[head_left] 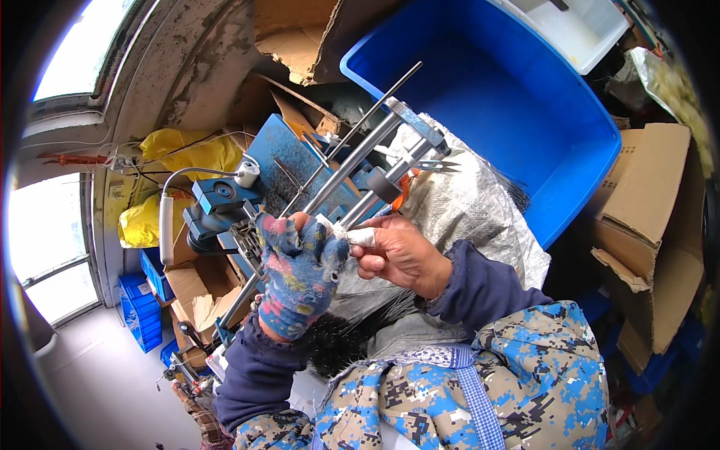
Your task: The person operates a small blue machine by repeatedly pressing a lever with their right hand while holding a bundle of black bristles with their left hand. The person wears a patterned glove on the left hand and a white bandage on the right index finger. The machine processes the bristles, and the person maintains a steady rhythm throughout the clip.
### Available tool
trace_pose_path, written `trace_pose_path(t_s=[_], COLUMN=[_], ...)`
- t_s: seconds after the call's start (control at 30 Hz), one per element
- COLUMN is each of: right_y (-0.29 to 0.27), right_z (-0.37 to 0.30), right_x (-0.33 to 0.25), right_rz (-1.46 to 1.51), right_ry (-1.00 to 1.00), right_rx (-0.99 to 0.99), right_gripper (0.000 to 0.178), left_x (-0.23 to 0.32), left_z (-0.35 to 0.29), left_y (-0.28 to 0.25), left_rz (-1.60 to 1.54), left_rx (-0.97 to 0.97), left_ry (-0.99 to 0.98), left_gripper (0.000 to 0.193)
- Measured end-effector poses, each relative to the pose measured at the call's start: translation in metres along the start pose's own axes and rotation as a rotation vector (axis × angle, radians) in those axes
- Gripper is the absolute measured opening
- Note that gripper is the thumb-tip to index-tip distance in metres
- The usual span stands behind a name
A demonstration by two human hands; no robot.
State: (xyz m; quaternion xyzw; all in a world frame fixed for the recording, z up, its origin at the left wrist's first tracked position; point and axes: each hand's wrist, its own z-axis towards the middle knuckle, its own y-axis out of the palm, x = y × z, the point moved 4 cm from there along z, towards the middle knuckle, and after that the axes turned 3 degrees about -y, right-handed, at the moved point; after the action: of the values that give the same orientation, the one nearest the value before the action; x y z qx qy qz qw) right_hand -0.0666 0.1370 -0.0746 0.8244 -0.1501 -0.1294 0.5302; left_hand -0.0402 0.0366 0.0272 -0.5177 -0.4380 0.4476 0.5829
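Observation:
My left hand (296, 262) wears a blue patterned glove with bare fingertips. Its fingers are curled together at the near end of a blue bench machine (281, 157) with steel rods (352, 176). Beside it, my right hand (405, 253) is bare, with a white wrapping (362, 237) on one finger. Thumb and fingers are pinched close to the left fingertips. Whatever the two hands hold there is too small or hidden to name. A dark collar (383, 187) sits on one rod just beyond my right hand. Pliers (435, 166) lie past it, near an orange handle.
A large blue bin (600, 161) stands at the far right, with a cardboard box (637, 202) beside it. White woven sacking (472, 210) covers the area right of the machine. Thin dark wires (352, 334) lie by my lap. A lamp (166, 225) and yellow bags (187, 150) are at left.

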Motion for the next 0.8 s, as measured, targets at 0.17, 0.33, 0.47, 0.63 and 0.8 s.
trace_pose_path(t_s=[0.17,0.33,0.47,0.63,0.8], right_y=[-0.001,0.004,-0.005,-0.003,-0.005], right_z=[0.001,0.000,0.001,-0.003,-0.001], right_x=[-0.001,-0.007,-0.008,-0.013,-0.013], right_rz=[-0.036,-0.188,-0.561,-0.790,-0.652], right_ry=[-0.016,-0.143,-0.315,-0.436,-0.324], right_rx=[-0.014,-0.060,-0.026,-0.013,-0.037], right_gripper=[0.013,0.010,0.006,0.006,0.006], left_x=[0.001,-0.001,-0.011,-0.014,-0.018], left_z=[0.001,0.003,0.004,-0.001,-0.009], left_y=[-0.002,-0.002,-0.001,0.000,0.009], left_rz=[0.049,-0.017,-0.201,-0.198,-0.307], left_rx=[0.069,0.108,0.074,0.080,0.010], left_ry=[0.101,0.075,-0.068,-0.091,-0.155], left_gripper=[0.019,0.024,0.027,0.023,0.023])
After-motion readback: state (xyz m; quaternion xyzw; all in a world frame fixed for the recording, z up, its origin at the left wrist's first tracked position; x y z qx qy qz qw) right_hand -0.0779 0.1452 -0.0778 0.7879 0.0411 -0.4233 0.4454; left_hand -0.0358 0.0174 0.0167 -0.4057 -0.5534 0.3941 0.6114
